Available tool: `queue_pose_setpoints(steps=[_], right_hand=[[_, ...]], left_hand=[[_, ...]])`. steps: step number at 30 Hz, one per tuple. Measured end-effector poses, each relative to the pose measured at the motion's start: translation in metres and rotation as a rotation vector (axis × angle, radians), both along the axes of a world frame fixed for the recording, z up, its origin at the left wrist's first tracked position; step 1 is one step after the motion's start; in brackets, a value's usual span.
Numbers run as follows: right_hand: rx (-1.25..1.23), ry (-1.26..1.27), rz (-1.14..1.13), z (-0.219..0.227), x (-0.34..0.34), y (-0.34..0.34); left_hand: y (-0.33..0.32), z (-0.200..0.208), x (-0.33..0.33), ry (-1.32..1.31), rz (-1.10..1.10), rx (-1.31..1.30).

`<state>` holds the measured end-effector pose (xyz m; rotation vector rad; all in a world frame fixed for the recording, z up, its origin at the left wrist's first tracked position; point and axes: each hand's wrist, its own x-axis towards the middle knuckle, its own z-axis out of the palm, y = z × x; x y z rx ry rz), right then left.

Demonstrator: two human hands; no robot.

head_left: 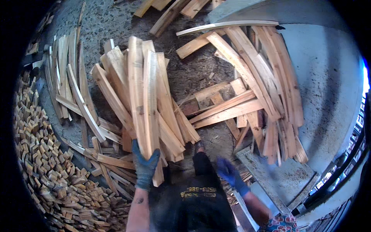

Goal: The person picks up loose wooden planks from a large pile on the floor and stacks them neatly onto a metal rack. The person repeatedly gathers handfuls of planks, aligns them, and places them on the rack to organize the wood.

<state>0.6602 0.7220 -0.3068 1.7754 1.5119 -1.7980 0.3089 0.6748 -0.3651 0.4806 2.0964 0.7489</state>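
My left hand, in a grey-teal work glove, is closed round the near end of a long pale wooden board. This board lies lengthwise on top of a stack of split wood pieces, with another board close along its right side. My right hand wears a blue glove and hovers low, right of my legs. Its fingers look stretched out, slightly blurred, with nothing seen in them. It is apart from the wood stacks.
Right of centre stands a crisscross pile of boards against a grey metal surface. A metal plate lies near my right hand. Small cut wood blocks heap up at the left. Loose slats lean beyond them on the rough floor.
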Motion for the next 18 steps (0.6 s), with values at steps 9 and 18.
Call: queue_pose_setpoints(steps=[9,18], right_hand=[[0.138,0.128,0.116,-0.167,-0.244,0.165],[-0.375,0.461,-0.402,-0.261,-0.258,0.165]], left_hand=[[-0.017,-0.038,-0.042,0.084,0.057,0.012],[-0.072,-0.257,-0.153,-0.662,0.675,0.152]])
